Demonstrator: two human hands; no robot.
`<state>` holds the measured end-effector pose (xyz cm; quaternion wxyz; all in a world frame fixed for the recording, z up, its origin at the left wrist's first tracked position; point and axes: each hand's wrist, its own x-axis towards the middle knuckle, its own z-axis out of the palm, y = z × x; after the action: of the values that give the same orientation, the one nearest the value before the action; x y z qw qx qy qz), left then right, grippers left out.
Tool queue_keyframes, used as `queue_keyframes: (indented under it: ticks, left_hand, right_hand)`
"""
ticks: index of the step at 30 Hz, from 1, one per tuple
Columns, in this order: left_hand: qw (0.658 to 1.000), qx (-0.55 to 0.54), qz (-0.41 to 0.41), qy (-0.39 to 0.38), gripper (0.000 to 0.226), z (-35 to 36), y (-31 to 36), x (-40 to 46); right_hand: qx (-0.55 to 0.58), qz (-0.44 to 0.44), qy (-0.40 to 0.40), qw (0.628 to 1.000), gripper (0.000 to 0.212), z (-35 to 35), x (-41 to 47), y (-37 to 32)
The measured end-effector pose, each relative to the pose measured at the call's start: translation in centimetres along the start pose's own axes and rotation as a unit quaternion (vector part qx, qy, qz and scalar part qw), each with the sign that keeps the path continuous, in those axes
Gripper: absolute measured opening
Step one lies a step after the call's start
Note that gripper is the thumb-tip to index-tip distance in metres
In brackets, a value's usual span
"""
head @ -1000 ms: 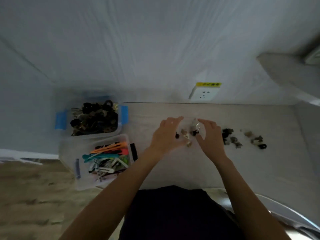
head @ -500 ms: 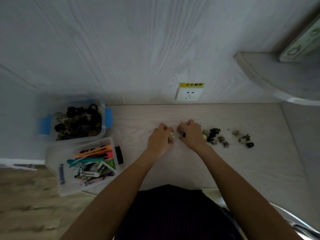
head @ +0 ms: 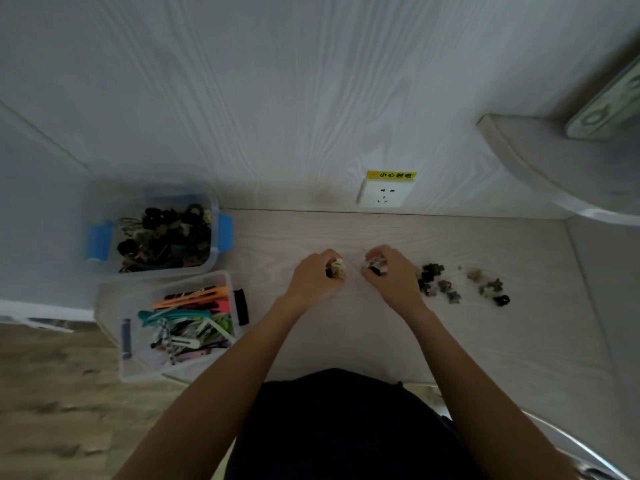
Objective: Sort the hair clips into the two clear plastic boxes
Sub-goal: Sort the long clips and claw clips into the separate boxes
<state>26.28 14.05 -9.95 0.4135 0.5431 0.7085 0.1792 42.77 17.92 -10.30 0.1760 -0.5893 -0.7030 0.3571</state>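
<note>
Your left hand point(head: 317, 277) is closed on small cream and black claw clips point(head: 336, 268), and your right hand point(head: 388, 275) on clear ones point(head: 375, 264), probably gathered for the far blue-latched clear plastic box point(head: 214, 237) at left.

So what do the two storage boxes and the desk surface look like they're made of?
Far box: clear, glossy plastic with blue latches; contents show through its walls. Near box: the same clear plastic, slightly frosted. Desk: pale matte wood-grain, likely laminate rather than solid wood.
</note>
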Motion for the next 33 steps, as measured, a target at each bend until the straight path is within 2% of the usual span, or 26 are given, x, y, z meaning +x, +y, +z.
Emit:
queue_keyframes:
  ticks: [3,6,9,11,15,18,21,27,31,33]
  left_hand:
    - [0.996,-0.081,-0.007,0.036,0.026,-3.0,0.2,-1.5]
    - [0.988,-0.124,-0.012,0.085,0.025,-7.1,-0.1,-3.1]
    - [0.969,-0.186,-0.039,0.156,0.023,-11.6,-2.0,-4.8]
    - [0.96,-0.175,-0.062,0.212,0.025,-14.5,-4.2,-6.0]
    - [0.951,-0.061,-0.099,0.286,0.036,-18.9,-9.3,-8.2]
    - [0.943,0.065,-0.125,0.3,0.042,-20.7,-12.8,-9.2]
    - [0.943,0.129,-0.129,0.278,0.05,-21.6,-15.0,-9.5]
    - [0.945,0.12,-0.126,0.275,0.044,-21.8,-15.8,-9.6]
    - [0.943,0.104,-0.113,0.297,0.037,-21.7,-15.9,-9.6]
    - [0.942,0.099,-0.098,0.307,0.033,-21.6,-15.9,-9.6]
  right_hand:
    - [0.091,0.001,0.003,0.996,0.017,-0.6,0.2,-3.0]
    - [0.234,0.043,-0.05,0.97,0.016,-0.8,0.7,-7.2]
    - [0.263,-0.005,-0.09,0.961,0.018,0.0,1.3,-11.9]
    - [0.251,-0.053,-0.12,0.959,0.018,1.5,1.7,-15.2]
    - [0.214,-0.12,-0.173,0.954,0.021,5.7,2.6,-20.5]
    - [0.187,-0.149,-0.193,0.952,0.024,9.1,3.5,-23.5]
    - [0.118,-0.17,-0.198,0.958,0.022,12.0,4.6,-25.0]
    - [0.004,-0.265,-0.199,0.943,0.024,15.4,6.5,-27.3]
    - [-0.135,-0.316,-0.22,0.913,0.048,17.2,7.8,-27.7]
    - [-0.152,-0.315,-0.203,0.915,0.054,16.8,7.5,-27.2]
